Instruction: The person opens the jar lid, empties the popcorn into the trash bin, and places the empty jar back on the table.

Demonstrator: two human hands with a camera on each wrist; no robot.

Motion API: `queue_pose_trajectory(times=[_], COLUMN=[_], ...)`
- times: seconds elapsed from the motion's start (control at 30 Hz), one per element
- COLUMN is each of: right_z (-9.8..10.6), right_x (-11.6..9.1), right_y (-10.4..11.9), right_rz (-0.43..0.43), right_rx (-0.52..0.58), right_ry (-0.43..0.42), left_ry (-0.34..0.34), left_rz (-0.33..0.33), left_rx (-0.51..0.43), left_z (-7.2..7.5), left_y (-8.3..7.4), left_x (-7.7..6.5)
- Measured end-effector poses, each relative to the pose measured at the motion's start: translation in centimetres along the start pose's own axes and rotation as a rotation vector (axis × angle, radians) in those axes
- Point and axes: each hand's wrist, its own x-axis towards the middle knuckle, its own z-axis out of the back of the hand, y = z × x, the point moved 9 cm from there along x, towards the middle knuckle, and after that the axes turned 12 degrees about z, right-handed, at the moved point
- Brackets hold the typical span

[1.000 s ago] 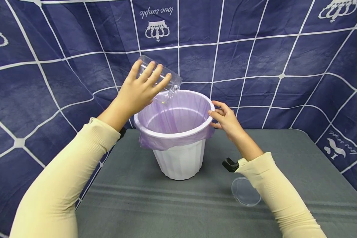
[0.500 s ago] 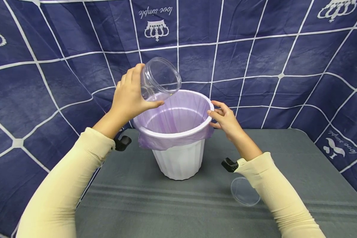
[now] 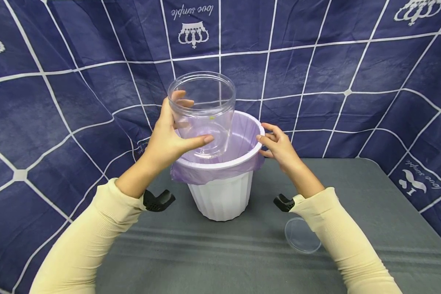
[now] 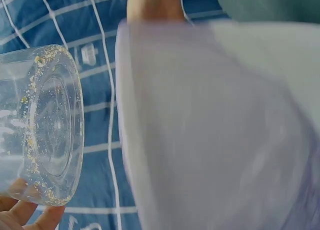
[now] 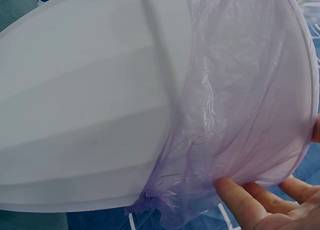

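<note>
My left hand grips a clear plastic jar, upright with its mouth up, over the left part of the trash bin's opening. In the left wrist view, yellowish crumbs cling around the inside of the jar's base. The white trash bin stands below, lined with a purple trash bag folded over its rim. At the right side of that rim, my right hand pinches the edge, thumb inside and fingers outside. The right wrist view has its fingers against the bag's overhang.
A clear round lid lies flat on the grey tabletop, right of the bin and near my right sleeve. Blue cloth with white lines hangs behind and at both sides. A black band is on my left wrist.
My left hand has turned the jar from tipped mouth-down over the bin to upright, bringing it slightly closer. My right hand has stayed on the rim.
</note>
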Motion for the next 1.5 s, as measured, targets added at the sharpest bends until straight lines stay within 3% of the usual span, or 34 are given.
queue_pose_trajectory(times=[0.27, 0.6, 0.87, 1.03, 1.4, 1.5], right_z=[0.3, 0.2, 0.1, 0.0, 0.0, 0.0], right_x=[0.1, 0.0, 0.0, 0.0, 0.0, 0.0], right_y=[-0.1, 0.1, 0.6, 0.4, 0.1, 0.1], right_rz=[0.005, 0.028, 0.047, 0.032, 0.013, 0.011], right_rx=[-0.009, 0.042, -0.029, -0.002, -0.010, -0.007], right_ry=[-0.002, -0.030, -0.015, -0.001, -0.001, -0.005], left_ry=[0.102, 0.234, 0.313, 0.341, 0.334, 0.320], left_rz=[-0.125, -0.174, -0.153, -0.118, -0.033, -0.001], left_rx=[-0.094, -0.198, -0.190, -0.186, -0.108, -0.109], left_z=[-3.0, -7.1, -10.0, -11.8, -15.3, -15.8], left_y=[-2.1, -0.8, 1.6, 3.9, 9.7, 10.4], left_x=[-3.2, -6.7, -9.0, -10.3, -13.3, -14.0])
